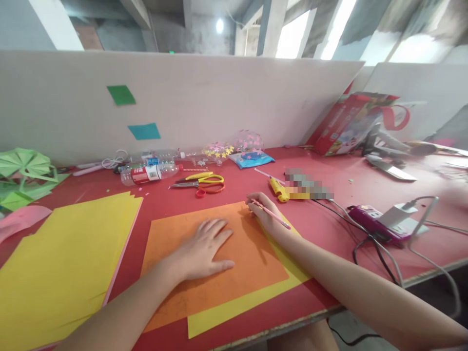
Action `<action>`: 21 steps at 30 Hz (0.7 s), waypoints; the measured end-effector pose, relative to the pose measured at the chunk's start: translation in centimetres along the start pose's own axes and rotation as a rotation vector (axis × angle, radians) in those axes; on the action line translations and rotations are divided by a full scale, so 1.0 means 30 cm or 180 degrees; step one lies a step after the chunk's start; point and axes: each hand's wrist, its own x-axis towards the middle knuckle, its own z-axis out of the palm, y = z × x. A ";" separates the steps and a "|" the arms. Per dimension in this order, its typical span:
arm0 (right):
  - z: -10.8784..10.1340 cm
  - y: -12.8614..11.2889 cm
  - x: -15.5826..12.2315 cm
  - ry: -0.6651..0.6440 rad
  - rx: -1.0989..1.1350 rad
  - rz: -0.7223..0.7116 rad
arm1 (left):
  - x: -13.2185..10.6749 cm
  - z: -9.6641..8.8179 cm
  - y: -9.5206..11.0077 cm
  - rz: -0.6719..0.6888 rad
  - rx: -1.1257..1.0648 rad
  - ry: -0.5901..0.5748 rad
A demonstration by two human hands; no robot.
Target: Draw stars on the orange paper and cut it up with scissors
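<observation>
My left hand [208,246] lies flat with spread fingers on an orange sheet of paper [252,273]. Under that sheet a yellow sheet [234,308] shows along the front and right edges. Between the fingers of my right hand [265,212] is a pink pencil [272,214], its back end pointing toward me and right. That hand rests at the orange sheet's upper right corner, and its fingers hide the pencil's tip.
Left is a stack of yellow paper [69,243]. Beyond the sheets lie scissors [199,184], a plastic bottle [141,174] and a yellow glue gun [280,190]. A purple power strip [369,219] with cables sits right. A white partition [204,102] stands behind.
</observation>
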 end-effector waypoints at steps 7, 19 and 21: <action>-0.009 -0.045 -0.026 -0.0210 -0.0380 -0.0211 | 0.009 0.015 0.009 0.0017 -0.0176 0.0068; -0.009 -0.066 -0.021 -0.0489 -0.0175 -0.0233 | 0.008 0.020 0.032 0.0063 -0.0224 -0.0094; -0.003 -0.053 -0.016 -0.0478 -0.0060 -0.0287 | 0.009 0.008 0.044 0.0027 -0.0171 -0.0186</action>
